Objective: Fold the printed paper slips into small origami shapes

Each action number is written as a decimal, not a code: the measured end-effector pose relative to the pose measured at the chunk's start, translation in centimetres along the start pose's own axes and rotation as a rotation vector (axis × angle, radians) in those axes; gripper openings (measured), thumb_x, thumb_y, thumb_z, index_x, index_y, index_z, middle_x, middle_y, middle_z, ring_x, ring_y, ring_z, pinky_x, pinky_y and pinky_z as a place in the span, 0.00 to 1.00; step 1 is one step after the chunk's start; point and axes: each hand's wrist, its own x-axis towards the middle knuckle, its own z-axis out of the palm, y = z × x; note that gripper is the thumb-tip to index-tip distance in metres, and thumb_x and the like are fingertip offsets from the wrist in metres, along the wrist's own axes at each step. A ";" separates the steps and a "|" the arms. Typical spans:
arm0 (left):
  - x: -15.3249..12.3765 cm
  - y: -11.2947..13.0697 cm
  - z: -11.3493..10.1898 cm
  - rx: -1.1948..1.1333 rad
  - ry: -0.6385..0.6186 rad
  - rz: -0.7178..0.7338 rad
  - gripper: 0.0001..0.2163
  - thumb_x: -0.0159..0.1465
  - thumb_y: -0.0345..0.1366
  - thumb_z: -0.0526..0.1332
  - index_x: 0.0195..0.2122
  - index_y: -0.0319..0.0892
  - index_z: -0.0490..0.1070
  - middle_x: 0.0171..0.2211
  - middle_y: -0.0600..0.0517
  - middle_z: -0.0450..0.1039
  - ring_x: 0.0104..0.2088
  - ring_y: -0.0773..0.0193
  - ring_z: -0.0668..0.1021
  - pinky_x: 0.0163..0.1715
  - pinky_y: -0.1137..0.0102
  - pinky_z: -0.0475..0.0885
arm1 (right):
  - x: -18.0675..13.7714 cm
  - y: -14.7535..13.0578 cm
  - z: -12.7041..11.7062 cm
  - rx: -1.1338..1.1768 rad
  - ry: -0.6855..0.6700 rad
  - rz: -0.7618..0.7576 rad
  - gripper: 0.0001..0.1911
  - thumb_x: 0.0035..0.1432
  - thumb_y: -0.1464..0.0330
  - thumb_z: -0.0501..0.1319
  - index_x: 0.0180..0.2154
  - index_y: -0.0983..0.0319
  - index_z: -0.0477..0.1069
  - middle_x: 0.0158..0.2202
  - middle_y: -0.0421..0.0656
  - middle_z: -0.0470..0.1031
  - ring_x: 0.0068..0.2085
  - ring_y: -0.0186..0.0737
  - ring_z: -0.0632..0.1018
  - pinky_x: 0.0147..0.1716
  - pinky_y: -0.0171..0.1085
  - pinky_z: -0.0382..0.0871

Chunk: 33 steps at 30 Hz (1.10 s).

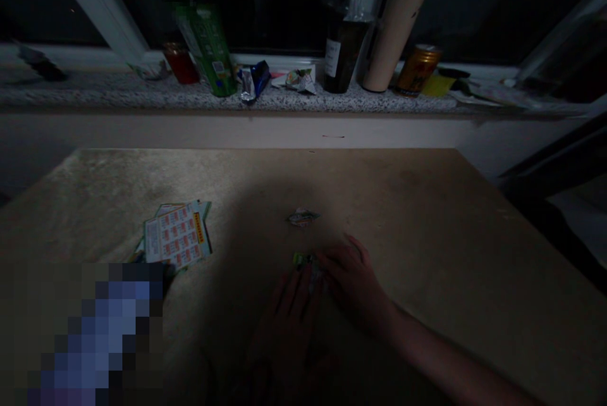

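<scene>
In the shadow near the front of the table lies a small folded paper card (313, 270), green and pale, mostly hidden by my hands. My left hand (289, 311) rests flat over it, fingers stretched forward and pressing on it. From the right, my right hand (353, 276) grips the card's right edge, its fingers bent inward and partly lost in the dark. Just beyond the hands sits a small folded paper piece (303, 217), pointed at its ends. To the left is a loose stack of printed cards (177, 235) with rows of red figures.
The tan table (403, 203) reaches a wall below a granite sill (279, 99). On the sill stand a green bottle (215, 55), a red jar (181, 64), a dark cup (344, 55), a tall tube (398, 20) and a gold can (417, 71). A pixelated patch covers the lower left.
</scene>
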 end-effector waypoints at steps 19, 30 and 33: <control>-0.2 -0.4 0.6 0.010 0.085 0.017 0.29 0.59 0.50 0.57 0.58 0.37 0.61 0.61 0.41 0.57 0.59 0.48 0.60 0.58 0.51 0.51 | -1.2 -0.1 0.0 0.076 -0.087 -0.134 0.26 0.61 0.76 0.50 0.61 0.60 0.53 0.56 0.44 0.68 0.58 0.39 0.66 0.61 0.55 0.48; -0.2 0.1 0.3 0.050 0.158 0.036 0.26 0.65 0.47 0.51 0.59 0.35 0.60 0.61 0.42 0.56 0.61 0.50 0.57 0.59 0.51 0.48 | -3.0 -1.7 -0.1 0.019 -0.157 -0.099 0.27 0.61 0.75 0.50 0.62 0.69 0.50 0.61 0.52 0.59 0.62 0.43 0.59 0.59 0.49 0.58; 0.1 0.1 -0.1 0.046 0.133 0.057 0.27 0.65 0.47 0.51 0.60 0.34 0.57 0.63 0.43 0.51 0.63 0.52 0.53 0.60 0.54 0.47 | -3.1 -1.6 0.1 0.032 -0.131 -0.111 0.28 0.61 0.75 0.51 0.62 0.70 0.49 0.61 0.52 0.59 0.62 0.43 0.58 0.59 0.48 0.59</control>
